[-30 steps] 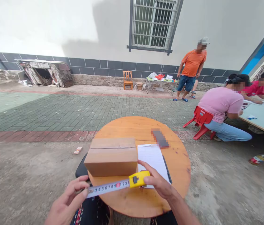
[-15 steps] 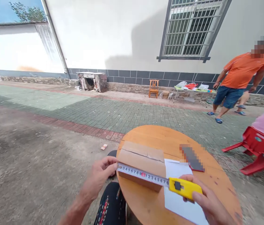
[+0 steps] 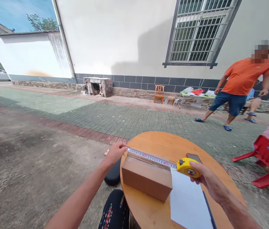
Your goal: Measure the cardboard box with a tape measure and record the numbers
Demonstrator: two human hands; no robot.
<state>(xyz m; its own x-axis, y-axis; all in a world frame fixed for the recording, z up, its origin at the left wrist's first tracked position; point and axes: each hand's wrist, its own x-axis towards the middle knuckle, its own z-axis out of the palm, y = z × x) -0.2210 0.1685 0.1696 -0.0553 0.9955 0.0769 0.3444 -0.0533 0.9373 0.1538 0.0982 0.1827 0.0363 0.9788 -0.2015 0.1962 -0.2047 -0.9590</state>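
Note:
A brown cardboard box (image 3: pixel 146 183) lies on the round wooden table (image 3: pixel 163 139). Across its far top edge runs the printed blade of a yellow tape measure (image 3: pixel 188 167), pulled out to a little past 20. My left hand (image 3: pixel 116 151) pinches the blade's end at the box's left corner. Beyond the right end of the box, my right hand (image 3: pixel 204 174) grips the yellow case, thumb on top. Beneath that hand is a white sheet of paper (image 3: pixel 187 198), beside the box. A dark, red-edged flat object (image 3: pixel 193 156) is partly hidden behind the case.
A dark strip (image 3: pixel 209 210) shows along the paper's right edge. A black round seat (image 3: pixel 113 173) stands left of the table. To the right, someone in pink sits on a red plastic chair (image 3: pixel 268 156). A person in an orange shirt (image 3: pixel 246 76) is on the paving ahead.
Both hands have shifted the tape from the box's near top edge to its far edge. More blade is out of the case, which has turned. The person in orange has stepped.

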